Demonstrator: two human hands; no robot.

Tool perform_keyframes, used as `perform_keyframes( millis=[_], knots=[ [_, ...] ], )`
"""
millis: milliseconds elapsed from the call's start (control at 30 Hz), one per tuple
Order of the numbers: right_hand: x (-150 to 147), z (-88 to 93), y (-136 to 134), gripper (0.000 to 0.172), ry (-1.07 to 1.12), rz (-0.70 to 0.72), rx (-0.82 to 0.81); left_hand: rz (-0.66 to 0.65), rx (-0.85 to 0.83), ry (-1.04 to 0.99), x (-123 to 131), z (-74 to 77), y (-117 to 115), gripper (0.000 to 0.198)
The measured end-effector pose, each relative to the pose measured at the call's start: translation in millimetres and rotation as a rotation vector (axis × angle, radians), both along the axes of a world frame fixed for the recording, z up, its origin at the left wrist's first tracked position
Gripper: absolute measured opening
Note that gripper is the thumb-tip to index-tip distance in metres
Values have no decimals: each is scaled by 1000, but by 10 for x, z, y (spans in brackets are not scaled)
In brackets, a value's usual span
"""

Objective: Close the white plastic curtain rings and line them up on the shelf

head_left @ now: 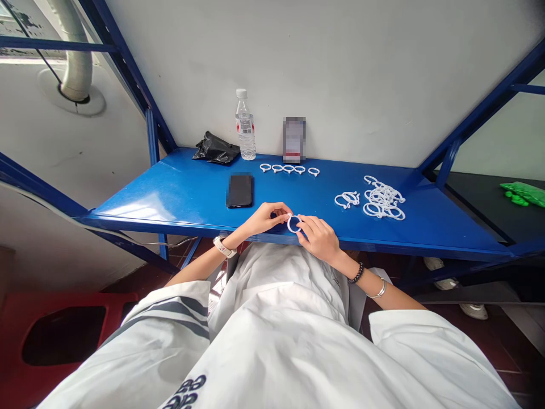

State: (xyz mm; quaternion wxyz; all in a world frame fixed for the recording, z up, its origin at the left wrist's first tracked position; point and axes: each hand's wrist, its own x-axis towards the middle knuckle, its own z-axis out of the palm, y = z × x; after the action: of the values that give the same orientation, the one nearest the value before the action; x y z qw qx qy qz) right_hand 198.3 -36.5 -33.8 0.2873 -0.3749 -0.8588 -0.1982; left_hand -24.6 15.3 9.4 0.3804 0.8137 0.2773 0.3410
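Between my two hands, close to the table's front edge, is a white plastic ring (289, 228). The fingertips of my left hand (269, 218) pinch its upper left side. On the other side, my right hand (318, 237) grips the ring with thumb and fingers. Farther back, several similar white rings (288, 169) stand in a row, each with a small tab toward me. To the right lies a tangled pile of white rings (383, 199), with a smaller cluster of rings (347, 199) just left of it.
On the blue table (187, 193) lies a black phone (240, 191). Along the wall are a black plastic bag (215, 149), a water bottle (246, 128) and an upright phone (294, 140). Blue frame bars slope at both sides. A red stool (119, 318) is at lower left.
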Motion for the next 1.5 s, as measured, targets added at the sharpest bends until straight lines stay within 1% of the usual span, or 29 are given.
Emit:
perform_keyframes(
  millis=[100, 300, 567, 700, 867, 967, 1100, 1233, 1500],
  knots=[
    [-1, 39, -16, 25, 39, 8, -30, 12, -5, 2, -2, 10, -11, 44],
    [-16, 123, -47, 28, 143, 33, -84, -22, -5, 13, -5, 9, -12, 43],
    [-7, 144, -60, 30, 235, 5, -189, -11, -21, 17, -5, 22, -22, 44],
    [8, 163, -49, 26, 325, 28, -299, -12, -27, 18, -1, 41, -32, 45],
    [22, 227, -41, 25, 462, 57, -508, -11, -32, 35, 1, 53, -40, 45],
    [27, 269, -36, 26, 546, 87, -619, -13, -22, 53, 0, 44, -38, 43],
    [46, 299, -16, 28, 634, 123, -724, -14, -6, 75, -3, 37, -34, 41],
    [67, 306, -1, 30, 644, 137, -760, -20, 6, 79, -4, 40, -32, 40],
    [64, 322, -1, 29, 628, 144, -760, -20, 24, 77, -7, 21, -25, 40]
  ],
)
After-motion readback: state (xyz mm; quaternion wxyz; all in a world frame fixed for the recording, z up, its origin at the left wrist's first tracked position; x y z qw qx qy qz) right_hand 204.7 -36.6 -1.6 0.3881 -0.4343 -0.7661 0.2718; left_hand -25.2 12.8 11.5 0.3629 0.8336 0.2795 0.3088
